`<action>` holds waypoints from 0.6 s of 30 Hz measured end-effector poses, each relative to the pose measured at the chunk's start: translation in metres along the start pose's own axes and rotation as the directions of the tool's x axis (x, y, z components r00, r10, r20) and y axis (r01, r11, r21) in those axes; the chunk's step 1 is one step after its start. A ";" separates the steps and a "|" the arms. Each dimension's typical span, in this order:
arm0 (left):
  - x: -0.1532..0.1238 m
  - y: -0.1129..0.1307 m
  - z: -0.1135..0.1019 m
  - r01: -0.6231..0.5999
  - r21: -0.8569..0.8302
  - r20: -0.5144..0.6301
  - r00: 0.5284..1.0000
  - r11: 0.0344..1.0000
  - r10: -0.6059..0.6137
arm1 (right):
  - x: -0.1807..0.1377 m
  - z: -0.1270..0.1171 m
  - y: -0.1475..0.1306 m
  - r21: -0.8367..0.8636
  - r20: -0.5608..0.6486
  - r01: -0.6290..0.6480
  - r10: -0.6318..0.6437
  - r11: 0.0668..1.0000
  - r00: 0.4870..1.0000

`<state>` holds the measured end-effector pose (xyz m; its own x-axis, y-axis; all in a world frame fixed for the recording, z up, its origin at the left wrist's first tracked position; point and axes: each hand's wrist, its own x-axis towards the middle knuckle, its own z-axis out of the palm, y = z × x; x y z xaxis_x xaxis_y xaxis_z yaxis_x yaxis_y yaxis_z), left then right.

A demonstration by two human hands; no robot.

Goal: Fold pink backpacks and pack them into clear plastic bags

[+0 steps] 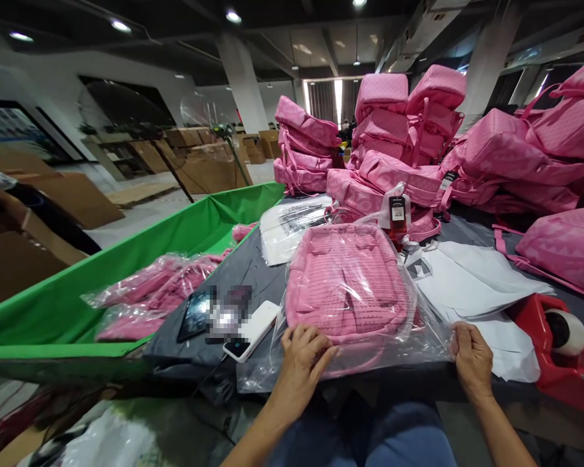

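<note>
A pink backpack (343, 279) lies flat in front of me inside a clear plastic bag (413, 350). The bag's loose edge stretches along the near side of the table. My left hand (304, 357) is at the backpack's lower left edge, its fingers curled onto the plastic and the thumb pointing right. At the bag's right corner my right hand (472, 360) is closed, pinching the film between thumb and fingers. A pink strap loop shows through the plastic between the two hands.
Pink backpacks (384, 123) are piled at the back and right. A red tape dispenser (559, 350) stands right, by white sheets (477, 279). A white power bank (252, 331) and dark tablet (194, 314) lie left. The green-lined bin (194, 224) holds bagged pink items.
</note>
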<state>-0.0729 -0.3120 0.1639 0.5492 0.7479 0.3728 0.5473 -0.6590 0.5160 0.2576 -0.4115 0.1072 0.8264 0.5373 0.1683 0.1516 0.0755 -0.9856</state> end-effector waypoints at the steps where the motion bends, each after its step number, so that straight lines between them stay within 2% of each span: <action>1: 0.007 -0.002 -0.003 -0.017 -0.001 0.002 1.000 1.000 0.017 | 0.001 0.000 0.000 0.007 0.007 0.007 -0.007 1.000 1.000; 4: 0.030 -0.011 -0.008 -0.077 -0.013 0.034 0.996 0.997 0.077 | 0.004 0.001 -0.001 0.025 0.005 0.033 -0.034 0.999 0.999; 7: 0.045 -0.021 -0.007 -0.027 -0.137 0.158 0.986 0.990 0.049 | 0.010 0.002 -0.001 0.012 0.022 0.013 -0.014 1.000 1.000; 9: 0.048 -0.025 -0.005 0.036 -0.214 0.207 0.978 0.976 0.009 | 0.014 0.004 -0.001 -0.005 0.056 -0.047 0.047 0.999 0.997; 14: 0.048 -0.026 -0.003 0.123 -0.281 0.226 0.972 0.952 -0.059 | 0.026 0.011 -0.007 -0.014 0.106 -0.220 0.221 0.975 0.970; 18: 0.049 -0.029 -0.002 0.164 -0.351 0.240 0.967 0.922 -0.081 | 0.028 0.002 -0.017 -0.051 0.102 -0.258 0.262 0.965 0.960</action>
<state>-0.0633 -0.2566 0.1690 0.6383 0.7580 0.1338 0.3734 -0.4570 0.8073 0.2769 -0.3961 0.1284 0.7778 0.6207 -0.0984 -0.0388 -0.1089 -0.9933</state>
